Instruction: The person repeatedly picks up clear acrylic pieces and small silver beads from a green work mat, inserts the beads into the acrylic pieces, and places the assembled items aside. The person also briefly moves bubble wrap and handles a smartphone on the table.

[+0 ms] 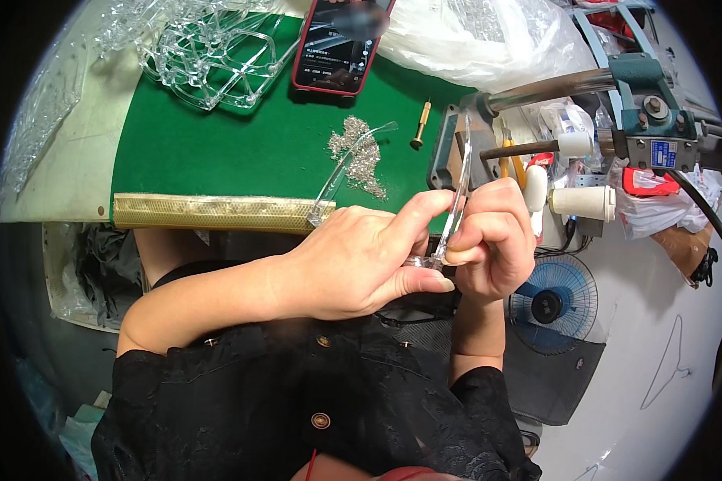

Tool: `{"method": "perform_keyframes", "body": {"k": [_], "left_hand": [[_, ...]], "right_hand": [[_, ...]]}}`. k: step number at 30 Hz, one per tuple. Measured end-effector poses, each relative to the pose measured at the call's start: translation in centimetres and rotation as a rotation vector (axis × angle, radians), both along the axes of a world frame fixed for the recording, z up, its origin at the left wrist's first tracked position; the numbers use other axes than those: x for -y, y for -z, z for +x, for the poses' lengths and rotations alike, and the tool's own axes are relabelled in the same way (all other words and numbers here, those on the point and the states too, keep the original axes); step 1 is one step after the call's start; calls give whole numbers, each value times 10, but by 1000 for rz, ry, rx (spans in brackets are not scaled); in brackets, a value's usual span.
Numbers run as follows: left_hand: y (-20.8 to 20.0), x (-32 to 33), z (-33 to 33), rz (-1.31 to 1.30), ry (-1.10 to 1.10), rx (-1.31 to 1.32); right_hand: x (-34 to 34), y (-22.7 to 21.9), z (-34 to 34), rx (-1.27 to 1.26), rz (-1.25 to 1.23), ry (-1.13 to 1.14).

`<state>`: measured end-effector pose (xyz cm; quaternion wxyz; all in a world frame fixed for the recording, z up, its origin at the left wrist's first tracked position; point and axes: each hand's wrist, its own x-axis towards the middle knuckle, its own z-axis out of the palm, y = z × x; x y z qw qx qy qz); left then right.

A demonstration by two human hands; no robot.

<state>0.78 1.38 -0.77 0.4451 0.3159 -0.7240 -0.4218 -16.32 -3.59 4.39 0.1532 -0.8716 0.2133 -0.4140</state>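
Close to my chest I hold one pair of clear plastic eyeglass frames (460, 180). My left hand (361, 260) is closed on its front, which the fingers mostly hide. With its fingers curled, my right hand (493, 240) pinches the frames near the hinge of the right temple, which points up and away. The left temple sticks out past my left hand, over the green mat (217, 152). Just beyond it lies a heap of tiny silvery screws (359, 156). A small brass screwdriver (422, 124) rests farther right on the mat.
Several clear eyeglass frames (217, 60) are piled at the back left, beside a red-cased phone (341, 48). A yellowish strip (212, 212) lines the near table edge. To the right stand a metal bench tool (650, 112), a white cup (583, 204) and, lower, a fan (547, 306).
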Motion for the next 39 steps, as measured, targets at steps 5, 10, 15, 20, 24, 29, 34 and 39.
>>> {"method": "perform_keyframes", "body": {"k": [5, 10, 15, 20, 24, 29, 34, 39], "left_hand": [[2, 0, -1, -31, -25, 7], [1, 0, 0, -21, -27, 2], [-4, 3, 4, 30, 62, -16], [-6, 5, 5, 134, 166, -107], [-14, 6, 9, 158, 176, -55], [-13, 6, 8, 0, 49, 69], [-10, 6, 8, -46, 19, 98], [-8, 6, 10, -18, 45, 92]], "right_hand": [[1, 1, 1, -21, -64, 9], [-1, 1, 2, 5, -8, 6], [4, -2, 1, -7, -80, -45], [6, -4, 0, -42, -123, -52], [0, -4, 2, -10, -50, 2], [-5, -4, 1, 18, 62, 52], [-2, -5, 0, 12, 63, 36], [0, -5, 1, -1, 53, 28]]}}
